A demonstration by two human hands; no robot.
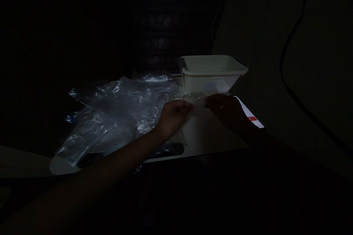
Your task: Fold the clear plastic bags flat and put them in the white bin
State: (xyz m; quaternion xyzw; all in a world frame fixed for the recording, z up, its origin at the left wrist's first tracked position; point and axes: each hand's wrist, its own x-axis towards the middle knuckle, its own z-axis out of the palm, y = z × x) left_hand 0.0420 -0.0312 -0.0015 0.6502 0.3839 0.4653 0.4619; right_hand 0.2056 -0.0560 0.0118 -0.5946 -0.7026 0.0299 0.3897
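Note:
Between my two hands a clear plastic bag [196, 98] is stretched above the table. My left hand [174, 114] is closed, its thumb and fingers pinching the bag's left side. On the other side my right hand [224, 108], dark in the dim light, pinches the bag's right edge. A heap of crumpled clear plastic bags [121, 106] covers the table's left part, right beside my left hand. Just behind my hands stands a white plastic bin [206, 80]. Its contents are hidden by the front wall.
The room is very dark. A lit phone screen [255, 119] with a red patch lies at the table's right edge, partly behind my right hand. The pale table [212, 143] ends close in front. A dark cable [281, 58] hangs along the right wall.

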